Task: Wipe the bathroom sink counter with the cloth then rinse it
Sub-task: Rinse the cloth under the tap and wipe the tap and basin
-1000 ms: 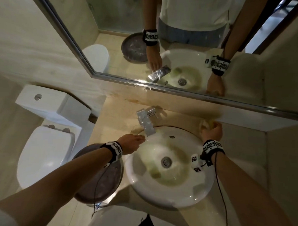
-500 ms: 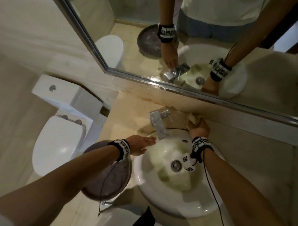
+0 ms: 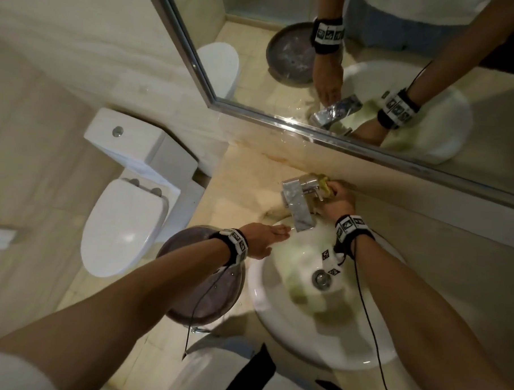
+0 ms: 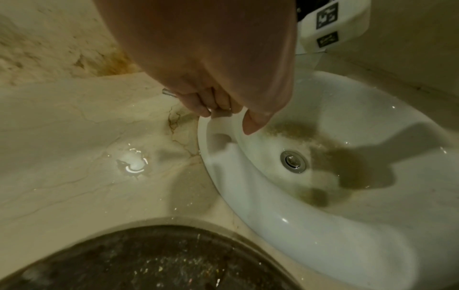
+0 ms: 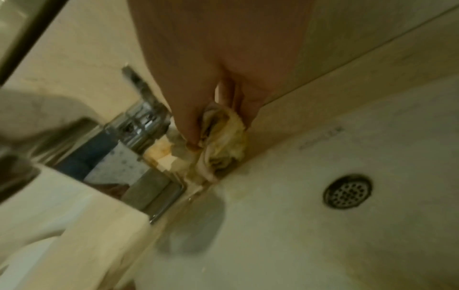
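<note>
Your fingers of the right hand are curled around the cloth, a crumpled yellowish rag, and you press it on the counter at the foot of the back wall, just behind and beside the chrome faucet. In the head view this is a little above and right of the centre of the frame; only a small part of the cloth shows there, past your knuckles. In the right wrist view the cloth touches the base of the faucet, and the picture is rather blurred. Your left hand holds nothing: in the left wrist view its fingers lie bent on the rim of the white sink, and the thumb points down inside the bowl. The bowl has brownish stains around the drain. A small puddle shines on the counter left of the sink. At the lower left of the sink stands a dark round basin, and the toilet is at the left of the head frame. The mirror fills the upper right and reflects both your hands.
</note>
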